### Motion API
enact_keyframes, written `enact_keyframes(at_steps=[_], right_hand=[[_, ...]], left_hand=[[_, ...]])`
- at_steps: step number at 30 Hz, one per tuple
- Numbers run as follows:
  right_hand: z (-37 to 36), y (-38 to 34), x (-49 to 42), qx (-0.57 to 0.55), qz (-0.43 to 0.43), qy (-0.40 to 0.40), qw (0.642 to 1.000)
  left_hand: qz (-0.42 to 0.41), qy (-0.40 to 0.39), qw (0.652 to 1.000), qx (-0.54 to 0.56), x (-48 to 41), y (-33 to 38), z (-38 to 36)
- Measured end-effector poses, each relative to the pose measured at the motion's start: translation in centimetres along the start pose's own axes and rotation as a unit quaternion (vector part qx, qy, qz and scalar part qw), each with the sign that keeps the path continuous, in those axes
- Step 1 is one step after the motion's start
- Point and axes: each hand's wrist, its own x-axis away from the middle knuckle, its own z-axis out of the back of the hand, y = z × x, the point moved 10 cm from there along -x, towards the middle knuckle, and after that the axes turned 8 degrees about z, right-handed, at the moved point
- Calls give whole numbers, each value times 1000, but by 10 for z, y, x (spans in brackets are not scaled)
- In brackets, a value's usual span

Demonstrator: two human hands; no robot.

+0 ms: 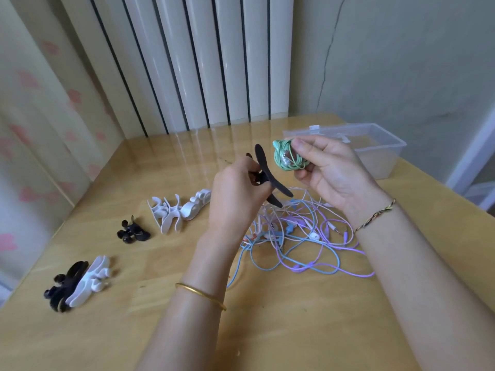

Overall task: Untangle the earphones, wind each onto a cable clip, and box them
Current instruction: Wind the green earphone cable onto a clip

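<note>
My left hand (238, 191) grips a black cable clip (269, 178) by its stem, held up above the table. My right hand (329, 170) holds a green earphone wound into a tight bundle (285, 156) between thumb and fingers, just right of the black clip. Below both hands lies a tangle of blue, purple and white earphones (302, 236) on the wooden table (160, 330). A clear plastic box (375, 148) stands open at the back right, behind my right hand.
Spare clips lie to the left: white ones (176, 210), a small black pile (132, 231), and a black and white group (77, 282) near the left edge. A white radiator stands behind the table. The table's right edge runs close to the box.
</note>
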Motion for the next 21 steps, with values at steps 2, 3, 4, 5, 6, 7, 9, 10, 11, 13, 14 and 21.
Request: enact_keyframes(at_steps=[2, 3, 4, 5, 6, 7, 9, 10, 11, 13, 14, 21], right_hand=[[-2, 2, -1, 3, -2, -6, 1000], [-3, 3, -1, 7, -3, -9, 1000], [-3, 4, -1, 11, -3, -11, 1000], [-3, 5, -1, 12, -4, -11, 1000], [-2, 6, -1, 13, -5, -10, 1000], [-2, 6, -1, 13, -5, -9, 1000], [-1, 6, -1, 14, -3, -12, 1000], [-2, 6, -1, 14, -3, -16, 1000], [-3, 6, -1, 15, -2, -22, 1000], [-5, 7, -1, 17, -2, -34, 999], [-6, 7, 0, 19, -3, -40, 999], [-17, 5, 4, 49, 8, -108, 993]], left_hand=[[5, -4, 1000, 16, -1, -2, 1], [15, -6, 999, 31, -1, -4, 1], [29, -6, 999, 44, -2, -6, 2], [42, -6, 998, 50, -3, -9, 3], [52, -11, 997, 54, -3, -11, 2], [59, -21, 996, 66, -4, -12, 1], [70, -48, 991, 105, -4, -14, -3], [75, -56, 989, 118, -5, -16, -4], [80, -59, 987, 124, -5, -17, -5], [92, -59, 984, 140, -6, -20, -5], [99, -59, 982, 153, -6, -21, -4], [164, -109, 945, 261, -1, -25, -11]])
